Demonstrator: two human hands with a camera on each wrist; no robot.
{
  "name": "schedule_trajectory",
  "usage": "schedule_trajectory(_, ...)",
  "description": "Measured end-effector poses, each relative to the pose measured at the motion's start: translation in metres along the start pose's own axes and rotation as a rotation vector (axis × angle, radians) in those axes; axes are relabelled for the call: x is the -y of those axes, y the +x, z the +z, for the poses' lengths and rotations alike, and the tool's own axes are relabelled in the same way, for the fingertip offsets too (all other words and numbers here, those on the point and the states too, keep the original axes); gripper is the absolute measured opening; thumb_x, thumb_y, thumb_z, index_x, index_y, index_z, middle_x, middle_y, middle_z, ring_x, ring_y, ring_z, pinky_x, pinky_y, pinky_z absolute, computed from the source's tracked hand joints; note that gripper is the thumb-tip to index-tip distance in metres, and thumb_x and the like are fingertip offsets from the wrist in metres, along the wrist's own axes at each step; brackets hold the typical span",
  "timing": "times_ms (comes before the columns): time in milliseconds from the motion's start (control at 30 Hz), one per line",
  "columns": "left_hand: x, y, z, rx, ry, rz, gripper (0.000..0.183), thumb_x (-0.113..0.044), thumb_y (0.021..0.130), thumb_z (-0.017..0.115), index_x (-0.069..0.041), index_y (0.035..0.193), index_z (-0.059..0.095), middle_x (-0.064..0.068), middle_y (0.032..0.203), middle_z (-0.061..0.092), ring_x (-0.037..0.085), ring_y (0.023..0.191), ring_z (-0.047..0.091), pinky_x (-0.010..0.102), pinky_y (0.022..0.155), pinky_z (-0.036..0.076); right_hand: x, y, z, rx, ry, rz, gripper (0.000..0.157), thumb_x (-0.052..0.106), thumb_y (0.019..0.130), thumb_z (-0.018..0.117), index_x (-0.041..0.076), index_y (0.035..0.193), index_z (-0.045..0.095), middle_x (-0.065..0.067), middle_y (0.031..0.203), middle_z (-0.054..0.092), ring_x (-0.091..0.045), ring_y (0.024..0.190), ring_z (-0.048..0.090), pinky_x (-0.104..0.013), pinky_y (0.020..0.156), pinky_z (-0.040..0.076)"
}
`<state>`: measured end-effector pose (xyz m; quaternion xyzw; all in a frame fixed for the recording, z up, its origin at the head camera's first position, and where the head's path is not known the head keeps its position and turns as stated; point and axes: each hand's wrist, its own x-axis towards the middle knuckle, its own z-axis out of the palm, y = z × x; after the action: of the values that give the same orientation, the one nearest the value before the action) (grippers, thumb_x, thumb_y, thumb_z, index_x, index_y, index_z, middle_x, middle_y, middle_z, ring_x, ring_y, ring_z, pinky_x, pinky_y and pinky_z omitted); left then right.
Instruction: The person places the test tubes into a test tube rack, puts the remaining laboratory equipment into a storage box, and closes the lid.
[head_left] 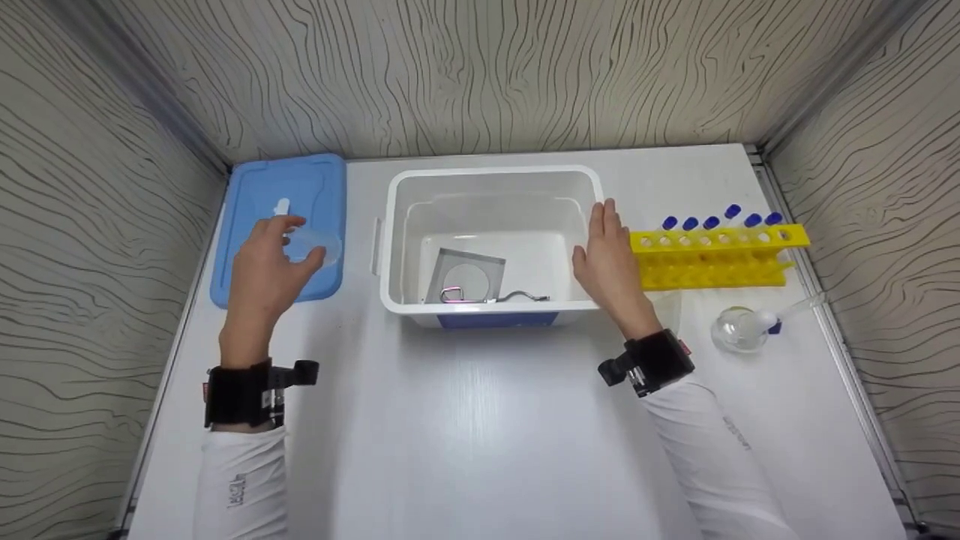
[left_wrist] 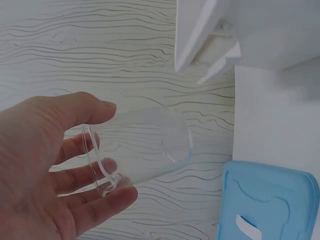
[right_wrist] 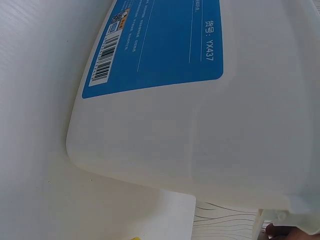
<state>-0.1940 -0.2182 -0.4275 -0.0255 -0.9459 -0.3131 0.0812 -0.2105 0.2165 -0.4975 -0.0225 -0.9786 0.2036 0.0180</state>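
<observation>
My left hand (head_left: 271, 262) grips a clear beaker (left_wrist: 145, 145) by its rim, thumb on one side and fingers on the other. The beaker lies tilted on its side in the left wrist view, its base pointing away from the palm. Below it in the head view is a blue lid (head_left: 315, 176). At the right wall of a white plastic bin (head_left: 487, 171), my right hand (head_left: 607, 262) rests with straight fingers along the rim. In the right wrist view, only a bit of its fingers (right_wrist: 285, 232) shows beside the bin's handle. Inside the bin lie a wire gauze (head_left: 466, 279) and a bent metal wire piece (head_left: 517, 298).
Right of the bin stands a yellow test tube rack (head_left: 712, 262) with several blue-capped tubes (head_left: 711, 223). A round glass flask (head_left: 735, 334) sits in front of it, with a clear tube-like piece (head_left: 799, 306) angled beside it. Patterned panels (head_left: 480, 75) surround the white table (head_left: 465, 427).
</observation>
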Motion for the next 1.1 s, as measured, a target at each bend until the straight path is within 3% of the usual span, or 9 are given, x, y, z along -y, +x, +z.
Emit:
schedule_trajectory(300,-0.036,0.008,0.000,0.010,-0.009,0.122,0.046,-0.018,0.090,0.071,-0.002,0.130,0.057,0.023,0.131,0.058,0.040,0.118,0.060,0.050,0.092,0.057,0.001,0.000,-0.002,-0.008,0.003,-0.005,0.073,0.016,0.098,0.054,-0.009,0.155,0.015,-0.030,0.163,0.010,-0.047,0.149,0.023,-0.058,0.123,0.020)
schedule_trajectory(567,-0.059,0.016,0.012,0.097,0.064,0.224,0.050,-0.023,0.088,0.073,-0.005,0.132,0.057,0.023,0.129,0.060,0.040,0.110,0.063,0.051,0.088,0.056,0.000,-0.001,0.000,-0.007,0.010,-0.003,0.073,0.017,0.098,0.054,-0.009,0.155,0.015,-0.029,0.164,0.010,-0.045,0.150,0.022,-0.057,0.124,0.018)
schedule_trajectory(833,-0.076,0.026,0.031,0.225,0.113,0.309,0.048,-0.025,0.088,0.073,-0.007,0.130,0.059,0.018,0.125,0.062,0.037,0.106,0.064,0.050,0.089,0.053,0.000,-0.002,0.000,-0.028,0.022,-0.021,0.072,0.015,0.097,0.054,-0.010,0.154,0.017,-0.031,0.163,0.012,-0.047,0.149,0.024,-0.058,0.123,0.020)
schedule_trajectory(1100,-0.086,0.039,0.049,0.322,0.152,0.327,0.047,-0.029,0.088,0.071,-0.008,0.128,0.060,0.015,0.123,0.063,0.036,0.109,0.064,0.049,0.094,0.052,-0.001,-0.001,0.000,-0.017,0.018,-0.012,0.073,0.016,0.098,0.054,-0.009,0.155,0.016,-0.030,0.164,0.011,-0.046,0.150,0.023,-0.057,0.123,0.019)
